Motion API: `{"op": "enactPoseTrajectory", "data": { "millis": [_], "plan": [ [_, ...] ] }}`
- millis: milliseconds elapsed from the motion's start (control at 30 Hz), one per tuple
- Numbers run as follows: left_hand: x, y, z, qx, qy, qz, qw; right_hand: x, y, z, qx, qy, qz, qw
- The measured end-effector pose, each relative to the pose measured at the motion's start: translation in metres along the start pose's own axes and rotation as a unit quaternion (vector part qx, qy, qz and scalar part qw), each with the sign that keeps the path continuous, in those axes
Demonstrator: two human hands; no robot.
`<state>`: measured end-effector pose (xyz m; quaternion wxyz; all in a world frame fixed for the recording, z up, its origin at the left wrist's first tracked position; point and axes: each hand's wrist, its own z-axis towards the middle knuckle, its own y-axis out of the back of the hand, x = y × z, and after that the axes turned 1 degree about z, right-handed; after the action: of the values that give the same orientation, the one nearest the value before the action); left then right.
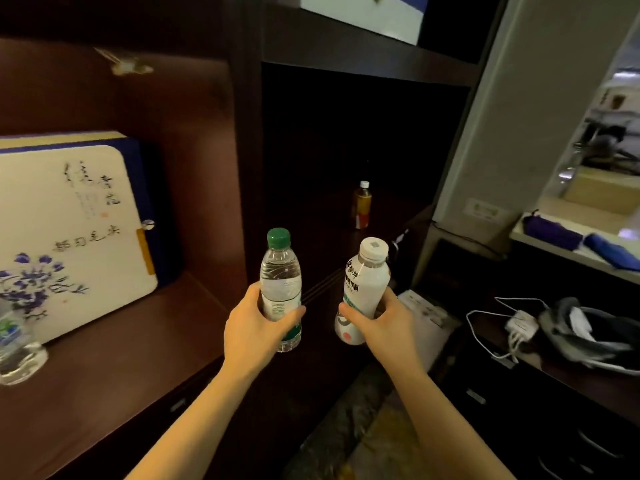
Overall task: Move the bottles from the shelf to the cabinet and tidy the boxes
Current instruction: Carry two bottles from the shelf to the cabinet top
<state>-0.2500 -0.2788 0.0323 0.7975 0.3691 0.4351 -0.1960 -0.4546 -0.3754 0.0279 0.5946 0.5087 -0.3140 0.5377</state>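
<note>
**A:** From the head view, what are we carrying?

**B:** Two bottles, one on each side. Our left grip [254, 327] is wrapped round the lower body of the clear water bottle [280, 271] with the green cap. Our right grip [386, 323] is clamped on the waist of the white bottle [367, 282]. Both are upright, caps up. We hold them low, we judge, so the bases can go down first.

**A:** Where are they?

**B:** In the air in front of the dark cabinet [329, 150], between the shelf [121, 358] on our left and the counter [491, 327] on our right. Neither bottle touches a surface.

**A:** Why that opening?

**B:** An amber bottle [362, 206] already stands deep inside, toward the right. We take that as the place where the bottles gather. There looks to be room in front of it for these two.

**A:** What is left to do?

**B:** One small clear bottle [17, 344] is at the shelf's left edge, blurred. It is just in front of the white box [69, 230] with blue flowers, which stands on edge at the back of the shelf. Part of an upper box [363, 15] shows above the cabinet. We judge the boxes not yet tidied.

**A:** Anything to mind?

**B:** The cabinet is dim. We would reach in slowly so that we don't knock the amber bottle.
</note>
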Motion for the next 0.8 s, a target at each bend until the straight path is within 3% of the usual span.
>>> {"op": "enactPoseTrajectory", "data": {
  "millis": [400, 800],
  "plan": [
    [-0.035, -0.134, 0.071, 0.019, 0.001, 0.008, 1.0, -0.066, 0.085, 0.096, -0.027, -0.011, -0.019, 0.999],
    [-0.02, -0.194, 0.16, 0.006, 0.032, 0.016, 0.999, -0.099, 0.075, 0.203, -0.012, -0.015, -0.012, 1.0]
  ]
}}
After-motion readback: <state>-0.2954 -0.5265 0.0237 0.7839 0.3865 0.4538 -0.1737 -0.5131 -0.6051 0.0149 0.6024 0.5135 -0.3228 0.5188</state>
